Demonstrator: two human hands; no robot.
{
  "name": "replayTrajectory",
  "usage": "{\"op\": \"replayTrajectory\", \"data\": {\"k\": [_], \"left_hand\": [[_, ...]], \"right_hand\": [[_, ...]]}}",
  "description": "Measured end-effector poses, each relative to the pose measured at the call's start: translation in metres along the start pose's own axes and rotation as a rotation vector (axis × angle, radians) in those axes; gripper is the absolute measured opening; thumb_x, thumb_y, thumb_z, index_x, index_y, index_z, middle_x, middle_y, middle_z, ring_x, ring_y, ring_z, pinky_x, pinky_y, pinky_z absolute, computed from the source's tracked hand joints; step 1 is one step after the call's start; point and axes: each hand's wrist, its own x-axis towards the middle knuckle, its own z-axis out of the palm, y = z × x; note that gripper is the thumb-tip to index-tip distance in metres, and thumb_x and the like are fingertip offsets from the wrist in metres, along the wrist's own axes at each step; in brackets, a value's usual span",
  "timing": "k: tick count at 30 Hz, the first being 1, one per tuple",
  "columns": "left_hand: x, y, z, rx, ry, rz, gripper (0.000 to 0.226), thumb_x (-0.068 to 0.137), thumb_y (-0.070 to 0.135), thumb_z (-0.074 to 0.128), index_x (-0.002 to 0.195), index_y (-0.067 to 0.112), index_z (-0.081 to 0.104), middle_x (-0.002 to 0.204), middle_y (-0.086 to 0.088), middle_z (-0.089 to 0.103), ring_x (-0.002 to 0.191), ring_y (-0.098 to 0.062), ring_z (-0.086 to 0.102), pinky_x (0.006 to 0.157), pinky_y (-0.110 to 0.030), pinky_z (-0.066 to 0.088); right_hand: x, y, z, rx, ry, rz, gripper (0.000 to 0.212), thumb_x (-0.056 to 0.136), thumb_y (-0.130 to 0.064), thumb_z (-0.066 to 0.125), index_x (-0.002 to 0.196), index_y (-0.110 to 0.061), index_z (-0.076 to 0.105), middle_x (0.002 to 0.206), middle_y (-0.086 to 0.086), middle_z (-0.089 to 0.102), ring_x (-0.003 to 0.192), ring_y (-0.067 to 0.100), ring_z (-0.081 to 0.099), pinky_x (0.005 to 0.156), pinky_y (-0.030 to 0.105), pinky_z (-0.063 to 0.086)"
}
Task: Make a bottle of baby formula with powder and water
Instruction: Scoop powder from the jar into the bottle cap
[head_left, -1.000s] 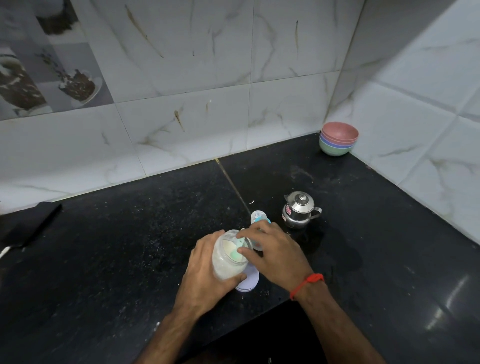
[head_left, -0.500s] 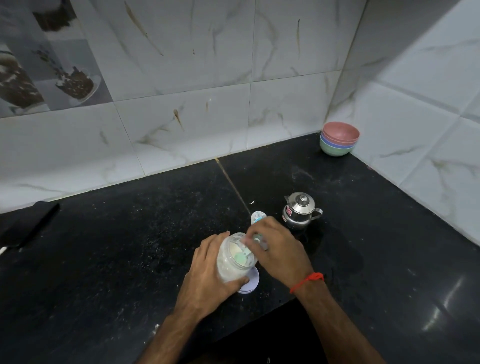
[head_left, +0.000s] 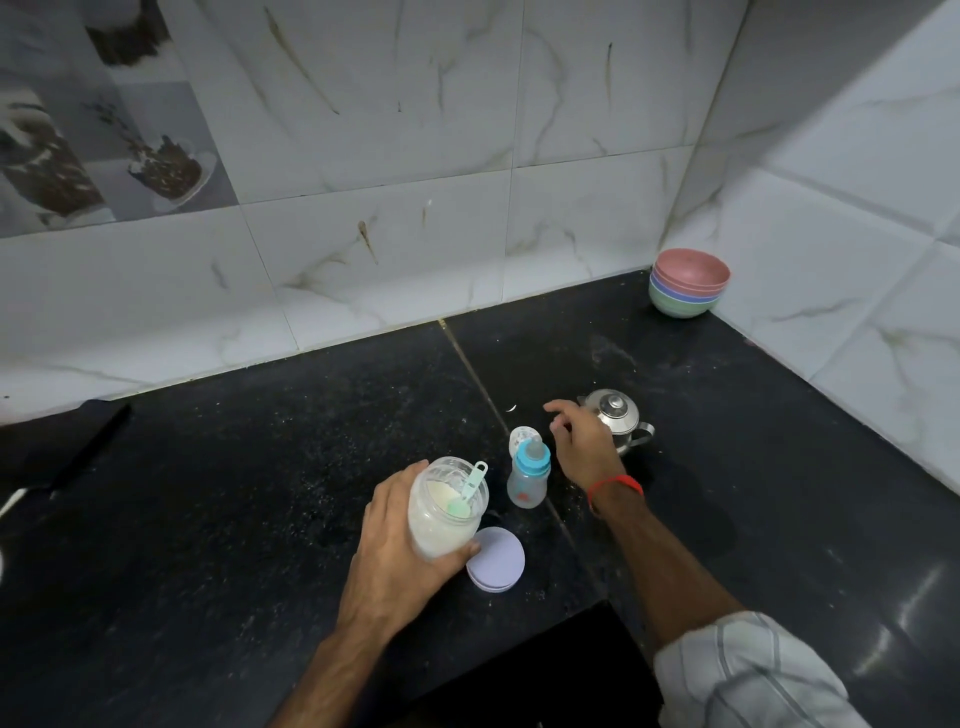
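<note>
Nearest, the lilac lid (head_left: 496, 559) lies on the tabletop (head_left: 234, 493) touching the powder jar (head_left: 445, 506). The left hand (head_left: 402, 545) grips that tilted jar, scoop (head_left: 467, 493) inside. Beyond it stands the baby bottle (head_left: 527, 475), capped. The right hand (head_left: 582, 441), open and empty, hovers just beside the bottle, before the steel kettle (head_left: 618, 418). A careless sweep could topple the bottle.

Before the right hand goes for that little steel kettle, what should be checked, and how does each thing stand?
1. Powder jar steadied: ok, the left hand grips it, tilted.
2. Scoop out of the way: ok, it rests inside the open jar.
3. Right hand free: ok, fingers open, holding nothing, just beside the kettle.
4. Baby bottle ready for water: not ok, its blue teat top is on.
5. Kettle lid in place: ok, it sits on top.
6. Water in the kettle: cannot tell.
7. Jar lid within reach: ok, flat on the counter by the jar.
</note>
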Motion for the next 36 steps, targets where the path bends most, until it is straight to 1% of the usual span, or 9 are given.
{"op": "replayTrajectory", "data": {"k": [4,8,13,17,20,25,27,31,36], "left_hand": [[0.001,-0.002,-0.002,0.012,0.004,0.006,0.109,0.055,0.048,0.095,0.148,0.036,0.04,0.145,0.017,0.043,0.137,-0.005,0.04,0.113,-0.041,0.044],[0.002,-0.001,-0.002,0.002,-0.002,0.018,0.107,0.055,0.048,0.094,0.147,0.037,0.041,0.143,0.021,0.043,0.137,-0.003,0.04,0.113,-0.041,0.044],[0.002,-0.003,-0.001,-0.001,-0.013,0.018,0.104,0.055,0.047,0.094,0.144,0.042,0.041,0.139,0.032,0.039,0.136,-0.002,0.04,0.112,-0.041,0.045],[0.004,-0.005,0.002,-0.007,-0.005,0.017,0.104,0.054,0.048,0.095,0.143,0.042,0.042,0.137,0.037,0.038,0.135,0.0,0.042,0.111,-0.039,0.046],[0.007,-0.008,0.005,-0.009,-0.019,0.001,0.102,0.054,0.052,0.095,0.142,0.041,0.045,0.139,0.028,0.045,0.134,-0.004,0.046,0.109,-0.038,0.048],[0.003,-0.009,0.007,-0.029,0.027,-0.022,0.104,0.053,0.052,0.094,0.144,0.038,0.045,0.142,0.023,0.045,0.136,-0.005,0.044,0.11,-0.041,0.047],[0.003,-0.009,0.007,-0.026,0.038,-0.026,0.104,0.053,0.053,0.094,0.144,0.037,0.046,0.141,0.022,0.047,0.136,-0.005,0.044,0.11,-0.042,0.047],[0.004,-0.008,0.012,-0.027,0.042,-0.035,0.101,0.053,0.053,0.096,0.141,0.037,0.049,0.138,0.023,0.051,0.134,-0.006,0.046,0.11,-0.041,0.047],[0.007,-0.003,0.024,-0.045,-0.021,-0.029,0.093,0.055,0.056,0.097,0.136,0.034,0.055,0.135,0.015,0.06,0.127,-0.018,0.059,0.102,-0.039,0.053]], "right_hand": [[0.034,-0.011,-0.006,-0.305,-0.3,-0.071,0.053,0.094,0.013,0.05,0.135,-0.016,0.066,0.116,0.018,0.066,0.101,0.027,0.063,0.1,0.039,0.053],[0.051,-0.022,-0.007,-0.475,-0.614,-0.133,0.078,0.09,0.018,0.051,0.154,-0.025,0.047,0.145,0.017,0.054,0.119,0.038,0.064,0.072,0.028,0.054],[0.068,-0.009,0.003,-0.614,-0.779,-0.217,0.073,0.089,0.013,0.057,0.152,-0.023,0.05,0.143,0.02,0.051,0.134,0.039,0.053,0.112,0.043,0.045],[0.07,0.0,0.005,-0.555,-0.666,-0.153,0.028,0.093,-0.009,0.065,0.12,-0.017,0.067,0.11,0.008,0.063,0.115,0.034,0.066,0.089,0.032,0.047],[0.064,0.001,0.002,-0.464,-0.522,-0.077,0.039,0.09,-0.024,0.071,0.127,-0.019,0.061,0.117,0.012,0.061,0.118,0.036,0.061,0.096,0.038,0.049],[0.022,-0.028,-0.04,-0.086,0.099,-0.068,0.05,0.092,-0.027,0.073,0.138,-0.016,0.057,0.13,0.011,0.059,0.116,0.026,0.059,0.098,0.04,0.049],[-0.002,-0.021,-0.06,-0.087,0.046,-0.016,0.048,0.087,-0.038,0.076,0.13,-0.022,0.06,0.124,0.003,0.062,0.109,0.021,0.06,0.094,0.04,0.052],[-0.048,0.01,-0.073,-0.276,-0.351,0.163,0.062,0.057,-0.072,0.059,0.11,-0.04,0.058,0.117,-0.009,0.059,0.103,0.017,0.063,0.094,0.047,0.056],[-0.082,0.014,-0.036,-0.322,-0.502,0.119,0.047,0.075,-0.05,0.072,0.117,-0.039,0.055,0.12,-0.009,0.049,0.112,0.019,0.06,0.096,0.047,0.053]]}}
